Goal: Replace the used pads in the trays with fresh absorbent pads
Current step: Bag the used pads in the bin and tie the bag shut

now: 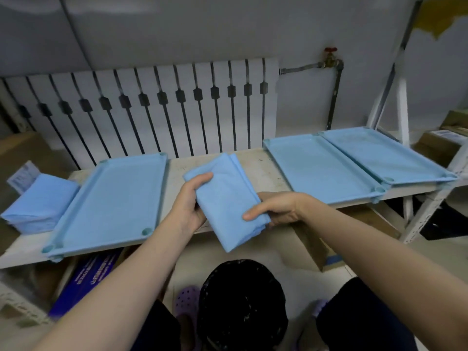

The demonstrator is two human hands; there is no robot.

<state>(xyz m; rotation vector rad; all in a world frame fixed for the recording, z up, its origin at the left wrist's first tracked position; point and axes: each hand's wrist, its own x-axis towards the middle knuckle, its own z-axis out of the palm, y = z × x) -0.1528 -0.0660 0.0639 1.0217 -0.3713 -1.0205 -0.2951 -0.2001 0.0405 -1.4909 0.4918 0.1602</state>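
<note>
Fingers of both hands grip one folded pad (225, 198), blue, above the middle of the shelf (255, 165). At the far left, a stack of folded pads (38, 203) in the same blue sits on the shelf's end, just beside the left tray (75, 206). That tray lies across the shelf with a flat pad lining (114, 198) filling its floor. Below it, under the shelf, a dark blue box (86, 279) shows.

Next comes the left hand (188, 206). Its thumb lies on top of the folded pad near the far left corner, and the other fingers curl beneath, out of sight. The folded pad slants from the shelf toward the person, its near end hanging past the shelf's front edge. Whether its far end touches the shelf I cannot tell. The right hand (276, 207) pinches the pad's right edge lower down, thumb on top and the remaining fingers under it. Beneath the hands a black bin (240, 300) stands on the floor.

Behind, a white radiator (152, 105) runs along the wall, with a red-handled tap (330, 58) to its right. Farther right two more trays sit touching side by side: the middle tray (281, 168) and the right tray (420, 181). Their floors look glossy and possibly bare, though blur makes that uncertain.
</note>
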